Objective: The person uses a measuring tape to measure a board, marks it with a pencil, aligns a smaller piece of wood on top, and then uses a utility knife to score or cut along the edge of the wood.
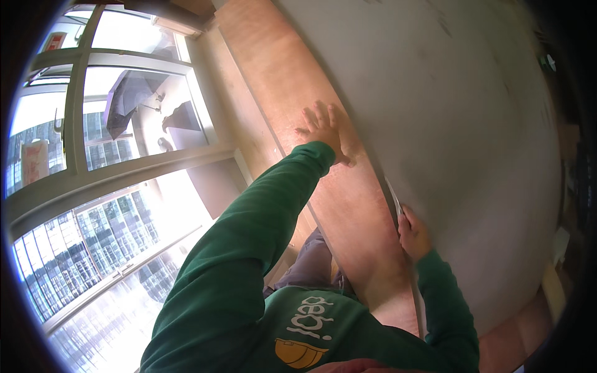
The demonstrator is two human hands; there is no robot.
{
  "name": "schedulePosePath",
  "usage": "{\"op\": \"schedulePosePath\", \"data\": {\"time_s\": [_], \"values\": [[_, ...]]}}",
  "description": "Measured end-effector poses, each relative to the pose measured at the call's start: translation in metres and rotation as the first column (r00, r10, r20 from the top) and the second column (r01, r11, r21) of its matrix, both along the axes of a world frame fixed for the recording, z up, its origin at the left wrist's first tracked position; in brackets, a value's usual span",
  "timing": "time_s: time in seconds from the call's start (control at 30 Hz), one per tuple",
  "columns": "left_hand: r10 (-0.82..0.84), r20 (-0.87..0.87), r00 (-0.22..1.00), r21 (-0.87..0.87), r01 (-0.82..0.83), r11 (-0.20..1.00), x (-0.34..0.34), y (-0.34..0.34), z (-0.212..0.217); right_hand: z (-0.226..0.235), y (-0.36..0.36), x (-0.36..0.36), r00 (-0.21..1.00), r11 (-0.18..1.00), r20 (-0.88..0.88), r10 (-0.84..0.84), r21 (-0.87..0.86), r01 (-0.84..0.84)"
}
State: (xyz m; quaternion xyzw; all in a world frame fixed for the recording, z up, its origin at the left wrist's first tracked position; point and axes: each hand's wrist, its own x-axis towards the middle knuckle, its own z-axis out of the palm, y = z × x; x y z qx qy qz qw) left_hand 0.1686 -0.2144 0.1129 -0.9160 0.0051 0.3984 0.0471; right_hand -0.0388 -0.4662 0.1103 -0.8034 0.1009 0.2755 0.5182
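Observation:
My left hand (322, 129) lies with fingers spread on a long, narrow reddish-brown wooden board (351, 214). Along the board's right side runs a large grey sheet (448, 124), its surface smudged in places. At the line where board and sheet meet, my right hand (413, 233) is closed round a thin, pale, blade-like tool (395, 198). The tool points away from me along that edge. Its handle is mostly hidden in my fingers, so I cannot tell its exact kind.
Large framed windows (140, 163) fill the left side. An open dark umbrella (127, 102) shows through the glass. A paler wooden surface (230, 93) lies between board and windows. Dim objects sit at the far right rim, with reddish flooring (513, 339) below.

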Motion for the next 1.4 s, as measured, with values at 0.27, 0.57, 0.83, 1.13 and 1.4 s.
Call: {"op": "schedulePosePath", "data": {"time_s": [0.27,0.57,0.83,1.13,1.4], "values": [[0.015,0.02,1.0,-0.039,-0.014,0.999,-0.001,-0.008,-0.011,-0.082,0.06,0.135,0.92,1.0,0.392,0.02,-0.002,-0.021],[0.014,0.033,0.999,-0.031,-0.013,0.999,-0.002,-0.007,-0.01,-0.081,0.153,0.28,0.886,1.0,0.463,0.001,-0.018,0.008],[0.007,0.1,0.995,-0.044,-0.003,0.999,-0.005,-0.004,-0.025,-0.067,0.165,0.303,0.991,0.993,0.11,0.069,0.084,-0.079],[-0.004,0.108,0.994,-0.005,0.005,1.0,-0.006,-0.006,-0.017,-0.088,0.044,0.059,0.929,0.994,0.355,0.105,-0.057,-0.091],[-0.039,0.051,0.998,0.001,0.039,0.999,-0.003,-0.017,-0.016,0.01,-0.057,-0.084,0.983,0.968,-0.155,0.099,-0.214,-0.132]]}}
